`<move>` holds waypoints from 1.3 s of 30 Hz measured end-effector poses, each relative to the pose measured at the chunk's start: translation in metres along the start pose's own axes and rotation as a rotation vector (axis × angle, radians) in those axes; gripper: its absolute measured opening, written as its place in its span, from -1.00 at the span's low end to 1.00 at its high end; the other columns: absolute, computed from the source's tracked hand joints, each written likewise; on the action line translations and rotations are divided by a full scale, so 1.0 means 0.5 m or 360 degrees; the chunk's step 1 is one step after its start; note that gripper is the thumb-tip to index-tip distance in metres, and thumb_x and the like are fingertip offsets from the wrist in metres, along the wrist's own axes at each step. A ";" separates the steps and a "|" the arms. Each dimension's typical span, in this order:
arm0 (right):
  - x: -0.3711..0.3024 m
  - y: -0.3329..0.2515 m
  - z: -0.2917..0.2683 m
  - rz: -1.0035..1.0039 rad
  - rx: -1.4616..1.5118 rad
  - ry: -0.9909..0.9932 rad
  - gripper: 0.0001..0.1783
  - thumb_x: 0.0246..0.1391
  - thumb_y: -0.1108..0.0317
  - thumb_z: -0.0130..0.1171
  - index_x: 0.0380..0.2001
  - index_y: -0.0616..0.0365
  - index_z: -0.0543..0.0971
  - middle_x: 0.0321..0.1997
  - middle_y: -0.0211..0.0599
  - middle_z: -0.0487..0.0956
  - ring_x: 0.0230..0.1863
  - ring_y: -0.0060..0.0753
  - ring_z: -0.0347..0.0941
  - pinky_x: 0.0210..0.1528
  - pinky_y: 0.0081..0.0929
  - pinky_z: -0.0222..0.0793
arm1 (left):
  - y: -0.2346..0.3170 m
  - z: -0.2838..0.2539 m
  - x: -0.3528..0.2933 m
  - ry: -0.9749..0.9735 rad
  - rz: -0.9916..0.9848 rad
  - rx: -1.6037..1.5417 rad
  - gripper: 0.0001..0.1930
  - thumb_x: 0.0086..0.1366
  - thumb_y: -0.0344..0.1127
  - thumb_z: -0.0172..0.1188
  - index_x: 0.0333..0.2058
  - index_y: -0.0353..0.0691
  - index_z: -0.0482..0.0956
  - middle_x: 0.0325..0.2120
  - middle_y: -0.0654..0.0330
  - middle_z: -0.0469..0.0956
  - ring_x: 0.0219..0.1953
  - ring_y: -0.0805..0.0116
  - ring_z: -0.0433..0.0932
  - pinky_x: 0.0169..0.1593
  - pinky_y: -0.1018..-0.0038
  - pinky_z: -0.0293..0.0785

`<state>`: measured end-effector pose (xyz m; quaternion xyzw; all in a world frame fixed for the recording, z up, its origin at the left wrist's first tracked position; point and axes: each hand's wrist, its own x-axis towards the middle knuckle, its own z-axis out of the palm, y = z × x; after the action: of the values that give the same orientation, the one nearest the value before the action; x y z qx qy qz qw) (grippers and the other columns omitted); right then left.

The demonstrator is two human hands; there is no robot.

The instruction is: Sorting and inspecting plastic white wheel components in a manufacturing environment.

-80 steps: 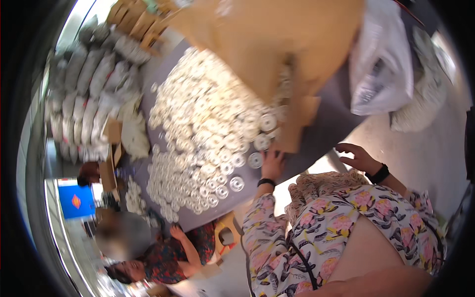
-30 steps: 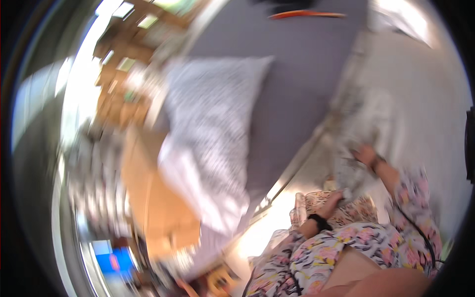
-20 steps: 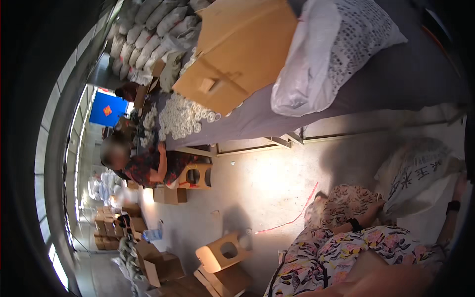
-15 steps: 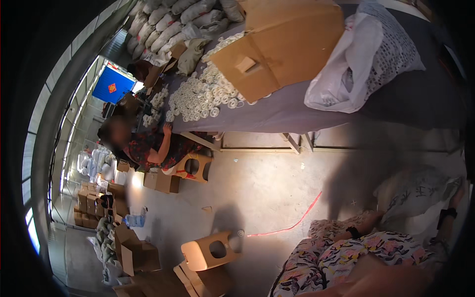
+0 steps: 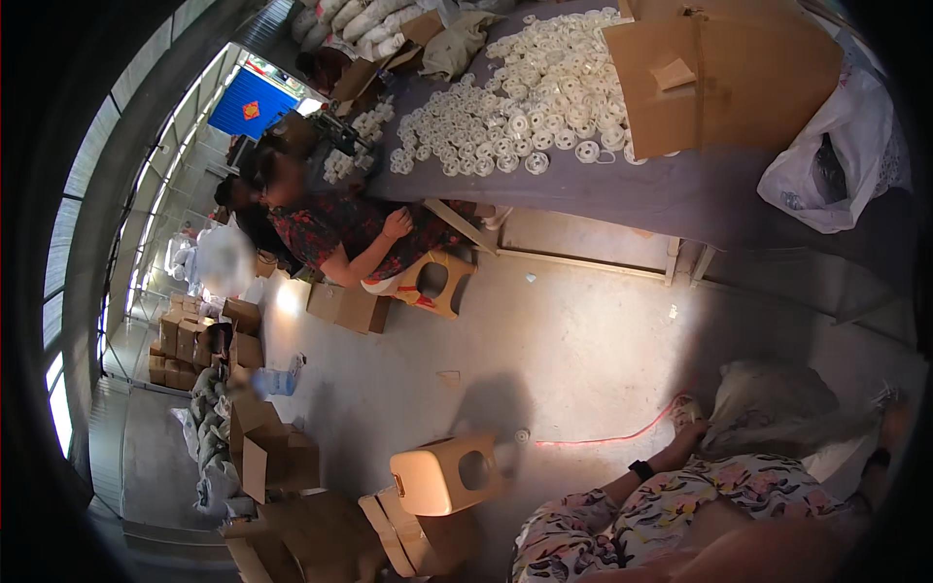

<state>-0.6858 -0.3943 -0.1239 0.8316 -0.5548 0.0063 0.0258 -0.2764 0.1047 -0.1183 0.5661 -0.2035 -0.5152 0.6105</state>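
Reaching down, her left hand grips a grey sack on the floor; right hand blurred, grip unclear.

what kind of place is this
Probably a small workshop or packing room: a long table is heaped with white ring-shaped parts, cardboard boxes stand about the concrete floor, and a seated co-worker works at the table.

We find the sack on the floor before us, the plastic stool to its left, and the table bearing rings and carton beyond.
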 end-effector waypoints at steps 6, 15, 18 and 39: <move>-0.144 -0.273 0.199 0.0448 0.2019 0.0221 -0.60 0.19 0.05 -0.10 -0.16 0.15 0.47 -0.18 -0.47 0.42 -0.13 -0.55 0.28 0.00 -0.54 0.16 | -0.064 -0.190 0.061 -0.0020 0.0364 0.0504 -0.69 0.28 -0.25 -0.15 -0.24 -0.33 0.49 -0.35 0.23 0.51 -0.25 0.46 0.41 -0.09 0.49 0.29; -0.251 -0.672 -0.202 0.0446 0.2525 -0.0001 -0.71 0.17 0.10 -0.08 -0.27 0.07 0.46 -0.41 -0.54 0.40 -0.42 -0.65 0.31 -0.36 -0.63 0.27 | -0.046 -0.519 -0.074 0.0089 0.0614 0.0447 -0.67 0.18 -0.35 -0.06 -0.07 -0.33 0.35 -0.19 -0.05 0.41 -0.12 0.05 0.38 -0.03 0.34 0.27; -0.265 -1.001 -0.363 0.0562 0.2754 0.0262 -0.74 0.16 0.10 -0.09 -0.44 0.02 0.43 -0.53 -0.52 0.43 -0.57 -0.61 0.35 -0.56 -0.64 0.26 | 0.162 -0.595 -0.153 0.0460 0.0553 0.0122 -0.72 0.21 -0.32 -0.15 -0.27 -0.37 0.48 -0.36 0.10 0.47 -0.26 0.34 0.40 -0.10 0.50 0.27; -0.155 -2.169 -0.288 0.0031 0.2852 -0.2430 -0.85 0.04 0.38 -0.07 -0.51 0.14 0.46 -0.55 -0.39 0.46 -0.51 -0.48 0.40 -0.44 -0.50 0.33 | 0.624 -1.313 -0.232 0.2338 0.0774 -0.0205 -0.78 0.19 -0.31 -0.14 -0.45 -0.34 0.43 -0.61 0.27 0.41 -0.55 0.48 0.36 -0.43 0.54 0.27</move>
<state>0.2881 0.0999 -0.0220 0.3366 -0.2302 -0.1054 -0.9070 0.3491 0.4667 0.0199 0.6653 0.1652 0.1298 0.7164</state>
